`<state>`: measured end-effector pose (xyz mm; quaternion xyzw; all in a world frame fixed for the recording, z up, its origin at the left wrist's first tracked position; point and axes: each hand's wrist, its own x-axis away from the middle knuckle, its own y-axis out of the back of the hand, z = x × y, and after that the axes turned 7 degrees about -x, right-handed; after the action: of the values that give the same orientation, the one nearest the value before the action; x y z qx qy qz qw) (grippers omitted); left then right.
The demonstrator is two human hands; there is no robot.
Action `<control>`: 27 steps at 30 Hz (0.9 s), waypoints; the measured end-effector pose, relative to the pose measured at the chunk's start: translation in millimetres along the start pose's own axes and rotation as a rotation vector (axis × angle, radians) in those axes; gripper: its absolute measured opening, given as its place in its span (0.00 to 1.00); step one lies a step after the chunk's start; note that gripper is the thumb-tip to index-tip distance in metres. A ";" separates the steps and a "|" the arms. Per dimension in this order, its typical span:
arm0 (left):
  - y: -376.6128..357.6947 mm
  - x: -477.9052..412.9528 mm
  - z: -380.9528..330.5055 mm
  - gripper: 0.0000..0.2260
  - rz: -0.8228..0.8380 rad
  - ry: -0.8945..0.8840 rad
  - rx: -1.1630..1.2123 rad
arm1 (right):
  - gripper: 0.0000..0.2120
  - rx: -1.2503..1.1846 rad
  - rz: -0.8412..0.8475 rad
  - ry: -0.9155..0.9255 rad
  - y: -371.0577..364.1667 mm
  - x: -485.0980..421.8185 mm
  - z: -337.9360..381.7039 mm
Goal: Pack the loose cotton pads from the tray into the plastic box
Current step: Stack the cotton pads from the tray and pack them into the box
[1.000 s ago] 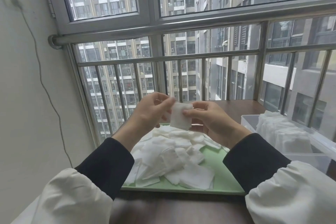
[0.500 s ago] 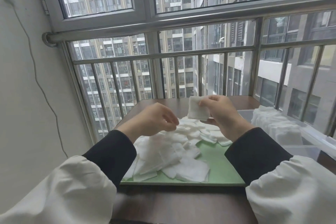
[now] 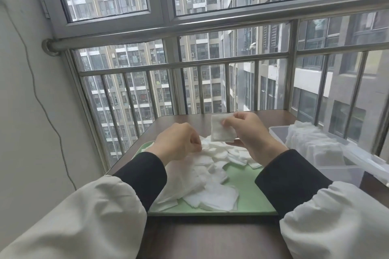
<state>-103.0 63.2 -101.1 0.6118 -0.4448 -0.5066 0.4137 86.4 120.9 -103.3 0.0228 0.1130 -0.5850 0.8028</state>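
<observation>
A heap of loose white cotton pads [image 3: 210,176] lies on a pale green tray [image 3: 250,193] in front of me. My right hand [image 3: 252,134] pinches one square cotton pad [image 3: 222,130] and holds it upright above the far side of the heap. My left hand [image 3: 179,141] hangs over the heap with curled fingers, their tips at the topmost pads; whether they pinch one is hidden. The clear plastic box [image 3: 275,130] stands to the right of the tray, with a row of pads [image 3: 315,147] standing in it.
Tray and box sit on a dark brown table [image 3: 210,237] pushed against a steel window railing [image 3: 210,63]. A white wall with a hanging cable [image 3: 42,107] closes the left side. The box's clear lid [image 3: 370,162] juts out at the right edge.
My left hand has let go of the pad and dropped toward the heap. My right hand has carried the pad a little to the right, toward the box.
</observation>
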 end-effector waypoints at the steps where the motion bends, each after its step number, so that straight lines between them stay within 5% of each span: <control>1: 0.2 0.0 0.5 0.09 -0.008 0.001 0.008 | 0.02 -0.002 0.001 -0.001 0.1 -0.3 0.1; 9: 20.4 9.1 2.2 0.05 -0.092 0.004 0.211 | 0.02 -0.044 -0.049 -0.001 1.8 -0.1 2.4; 19: 28.1 28.8 -9.3 0.08 0.048 0.174 1.382 | 0.04 -0.063 -0.032 -0.105 1.4 -1.6 0.0; 27: 18.1 31.3 -27.1 0.16 0.162 0.428 1.639 | 0.08 -0.117 0.096 -0.156 -1.7 3.7 -0.2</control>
<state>-75.7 29.8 -87.7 0.7669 -0.6258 0.1332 -0.0499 85.8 116.8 -104.0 -0.0643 0.0826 -0.5385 0.8361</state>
